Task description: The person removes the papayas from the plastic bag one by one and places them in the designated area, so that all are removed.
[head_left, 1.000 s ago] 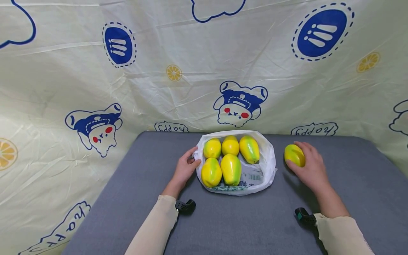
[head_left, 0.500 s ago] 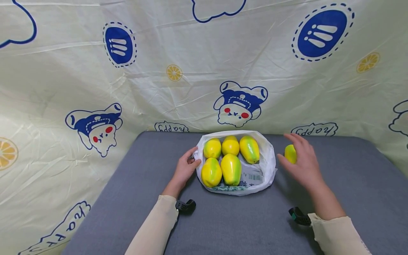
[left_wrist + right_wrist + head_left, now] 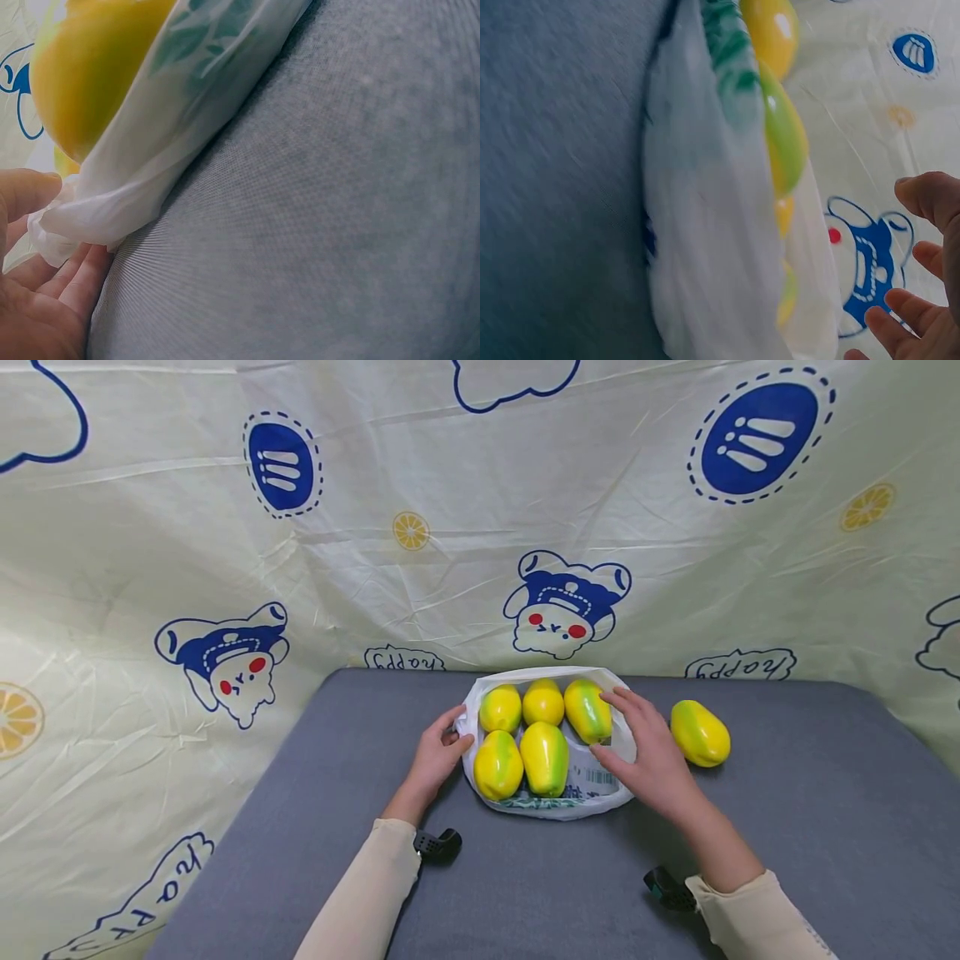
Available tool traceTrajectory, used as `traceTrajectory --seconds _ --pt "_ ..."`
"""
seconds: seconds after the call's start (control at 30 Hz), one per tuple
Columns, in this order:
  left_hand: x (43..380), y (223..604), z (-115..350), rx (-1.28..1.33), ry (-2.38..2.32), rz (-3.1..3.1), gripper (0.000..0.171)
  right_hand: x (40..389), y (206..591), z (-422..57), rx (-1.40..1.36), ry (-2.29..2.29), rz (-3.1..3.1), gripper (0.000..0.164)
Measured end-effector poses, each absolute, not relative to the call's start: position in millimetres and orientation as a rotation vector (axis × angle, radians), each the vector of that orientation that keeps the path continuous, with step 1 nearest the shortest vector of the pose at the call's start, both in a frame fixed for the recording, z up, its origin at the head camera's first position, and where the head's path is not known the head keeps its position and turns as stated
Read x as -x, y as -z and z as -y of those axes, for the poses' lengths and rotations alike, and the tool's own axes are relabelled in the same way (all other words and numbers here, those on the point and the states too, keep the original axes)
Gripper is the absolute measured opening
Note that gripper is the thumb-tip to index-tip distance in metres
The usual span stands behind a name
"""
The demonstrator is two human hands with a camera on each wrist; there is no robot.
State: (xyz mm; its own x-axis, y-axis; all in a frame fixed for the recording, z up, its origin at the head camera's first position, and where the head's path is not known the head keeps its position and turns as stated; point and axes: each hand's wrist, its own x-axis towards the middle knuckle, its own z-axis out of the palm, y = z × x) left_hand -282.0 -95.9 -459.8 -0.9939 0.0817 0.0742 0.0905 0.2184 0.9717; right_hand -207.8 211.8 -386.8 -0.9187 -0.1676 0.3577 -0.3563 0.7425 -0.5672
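A white plastic bag (image 3: 632,789) lies with its mouth rolled wide, holding several glossy yellow-green papayas (image 3: 545,760). My left hand (image 3: 433,762) pinches the bag's left rim; in the left wrist view the thumb lies over the crumpled plastic (image 3: 112,210), with fingers beneath. Above the bag's right side is my right hand (image 3: 651,758), thumb and fingers spread and nothing between them. Its fingertips overlap the back right papaya (image 3: 587,710) in the head view. Another papaya (image 3: 701,733) rests on the table just right of that hand.
The grey cloth-covered table (image 3: 547,893) ends at a back edge close behind the bag. A pale printed curtain (image 3: 450,593) hangs behind it and down the left side. Black straps with cameras (image 3: 438,846) sit on both wrists.
My right hand has let go of the loose papaya, which stays on the table, and has moved left over the bag with fingers spread. My left hand keeps its place at the rim.
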Motion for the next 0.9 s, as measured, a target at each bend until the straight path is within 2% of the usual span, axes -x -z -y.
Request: traceTrajectory --seconds 0.3,0.57,0.9 --pt "282 460 95 0.161 1.965 2.454 0.053 210 406 -195 -0.505 -1.099 2.730 0.073" --pt "282 462 96 0.165 1.944 2.468 0.052 214 424 -179 -0.564 -1.381 2.683 0.082" --pt "283 461 95 0.159 1.904 2.464 0.053 219 430 -168 -0.591 -1.420 2.716 0.086"
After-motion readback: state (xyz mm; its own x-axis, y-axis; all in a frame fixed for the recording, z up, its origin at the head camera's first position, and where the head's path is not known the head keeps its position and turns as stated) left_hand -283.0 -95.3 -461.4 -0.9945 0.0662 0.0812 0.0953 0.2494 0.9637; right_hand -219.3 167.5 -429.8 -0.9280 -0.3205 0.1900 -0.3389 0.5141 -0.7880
